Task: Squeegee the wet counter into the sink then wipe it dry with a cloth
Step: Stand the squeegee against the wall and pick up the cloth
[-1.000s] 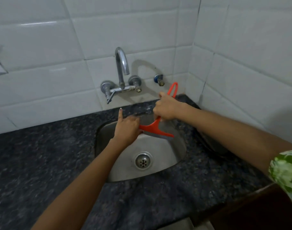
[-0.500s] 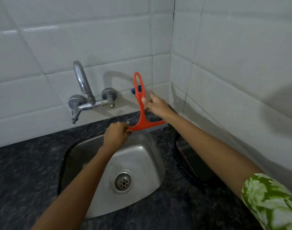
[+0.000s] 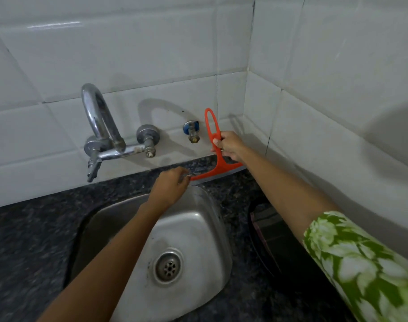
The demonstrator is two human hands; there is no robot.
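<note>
White tiled wall point(image 3: 133, 49) across the whole upper half of the frame, turning a corner at upper right. Dark speckled counter point(image 3: 31, 231) along the lower half, from left edge to right. Steel sink point(image 3: 198, 219) sunk into it at lower centre, drain point(image 3: 168, 266) near its bottom. Black, rounded object point(image 3: 275, 240) on the counter just right of the sink (too dark to identify). Green-and-white floral sleeve point(image 3: 361, 263) at lower right. Chrome tap point(image 3: 101, 133) mounted on the wall at centre left, spout arched upward; small blue-collared valve point(image 3: 192, 131) to its right.

Orange squeegee point(image 3: 218, 159) at centre, upright, blade edge down on the strip of counter between the sink's back rim and the wall, looped handle rising in front of the tiles. Right hand point(image 3: 231, 146) clenched around the handle below the loop, fingers wrapped on it. Left hand point(image 3: 171, 184) at the blade's left end, just above the sink's back rim, fingers curled and touching the blade tip (pinching or merely steadying: cannot tell).
</note>
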